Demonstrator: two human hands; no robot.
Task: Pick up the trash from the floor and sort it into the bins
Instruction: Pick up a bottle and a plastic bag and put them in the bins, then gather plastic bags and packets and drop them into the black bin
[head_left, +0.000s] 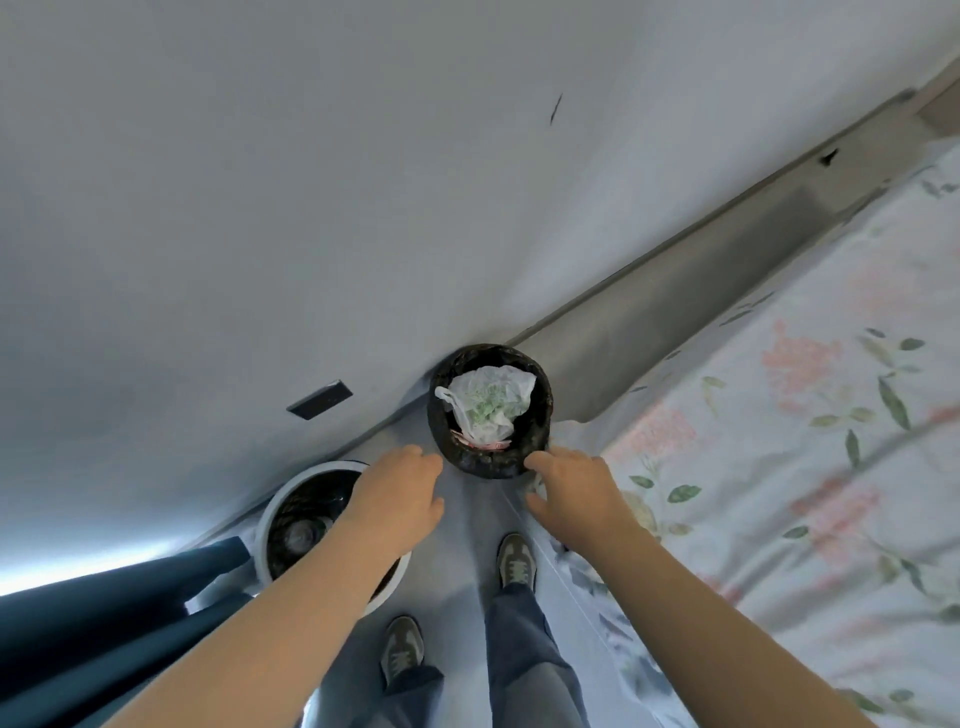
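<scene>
left hand (400, 493), right hand (571, 488): fingers relaxed, apart, holding nothing | white plastic bag (491, 402) in black-lined bin (488, 465) just beyond fingertips | I'd confirm bag sits below rim, then scan floor (462, 545) for more

Tight lane here: a strip of bare floor (467, 519) runs toward the far wall (260, 208), and the black bin (488, 467) plugs its far end. On the right, the flowered bed (779, 415) crowds the edge. On the left, the white bin (267, 525) and a dark blue shape (104, 613) block the near side. A white plastic bag (491, 402) fills much of the black bin's mouth. The left hand (400, 493) and right hand (571, 493) hover at its near rim, with open floor between them.
</scene>
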